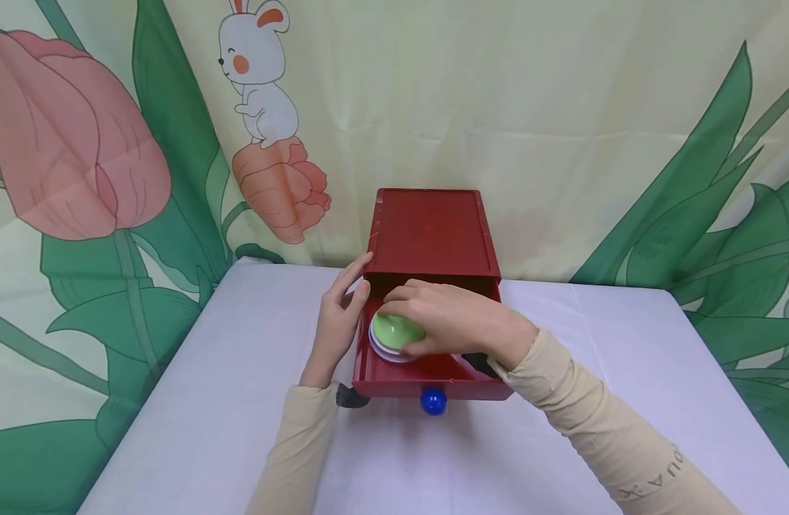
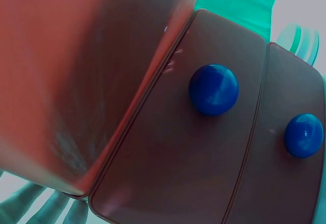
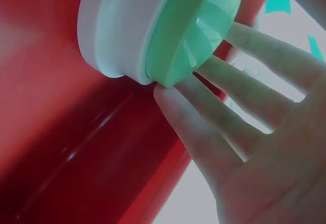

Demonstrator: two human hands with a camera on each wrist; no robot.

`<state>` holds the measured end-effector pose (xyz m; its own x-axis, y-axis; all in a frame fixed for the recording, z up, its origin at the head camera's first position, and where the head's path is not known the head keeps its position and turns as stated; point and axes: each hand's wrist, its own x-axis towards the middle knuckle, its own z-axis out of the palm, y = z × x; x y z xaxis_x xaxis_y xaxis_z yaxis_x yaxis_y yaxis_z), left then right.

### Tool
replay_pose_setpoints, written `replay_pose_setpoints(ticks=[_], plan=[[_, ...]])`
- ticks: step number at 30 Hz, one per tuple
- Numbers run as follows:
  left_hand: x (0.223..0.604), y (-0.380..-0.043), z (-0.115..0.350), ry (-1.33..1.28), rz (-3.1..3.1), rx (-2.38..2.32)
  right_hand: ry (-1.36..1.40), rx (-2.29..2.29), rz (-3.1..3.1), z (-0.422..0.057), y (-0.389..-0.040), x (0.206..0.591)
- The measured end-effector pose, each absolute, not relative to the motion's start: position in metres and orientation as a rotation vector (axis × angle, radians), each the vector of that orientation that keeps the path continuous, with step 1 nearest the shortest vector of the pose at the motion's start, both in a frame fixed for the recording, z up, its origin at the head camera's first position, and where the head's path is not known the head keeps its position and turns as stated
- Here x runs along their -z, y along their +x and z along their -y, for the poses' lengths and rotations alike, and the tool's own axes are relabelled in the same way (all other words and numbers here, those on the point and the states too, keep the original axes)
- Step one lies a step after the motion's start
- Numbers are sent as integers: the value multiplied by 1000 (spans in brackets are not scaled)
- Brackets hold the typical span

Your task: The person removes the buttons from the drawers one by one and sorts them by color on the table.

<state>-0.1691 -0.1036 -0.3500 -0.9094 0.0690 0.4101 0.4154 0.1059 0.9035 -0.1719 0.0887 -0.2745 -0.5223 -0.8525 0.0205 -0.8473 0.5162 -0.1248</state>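
My right hand (image 1: 442, 315) reaches into the pulled-out drawer (image 1: 426, 390) of a dark red drawer cabinet (image 1: 429, 232). Its fingers and thumb grip a green bowl (image 1: 397, 330), which tops a stack with pale lavender-white bowls (image 3: 117, 25) in the drawer's left part. In the right wrist view, the fingertips lie along the green bowl's edge. My left hand (image 1: 339, 311), fingers extended, rests along the left side of the cabinet and drawer. A blue knob (image 1: 433, 402) sticks out from the drawer front.
Two more drawer fronts with blue knobs (image 2: 214, 89) show in the left wrist view. Another stack of pale and green rounded pieces (image 2: 305, 43) stands beyond them. A white cloth covers the table (image 1: 207, 422); a printed curtain (image 1: 549, 129) hangs behind.
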Motion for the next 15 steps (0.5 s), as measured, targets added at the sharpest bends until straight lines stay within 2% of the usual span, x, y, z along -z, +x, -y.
replay_pose_setpoints(ticks=[15], plan=[[353, -170, 103, -468, 2111, 1893, -1523, 378, -2756, -114, -162, 258]])
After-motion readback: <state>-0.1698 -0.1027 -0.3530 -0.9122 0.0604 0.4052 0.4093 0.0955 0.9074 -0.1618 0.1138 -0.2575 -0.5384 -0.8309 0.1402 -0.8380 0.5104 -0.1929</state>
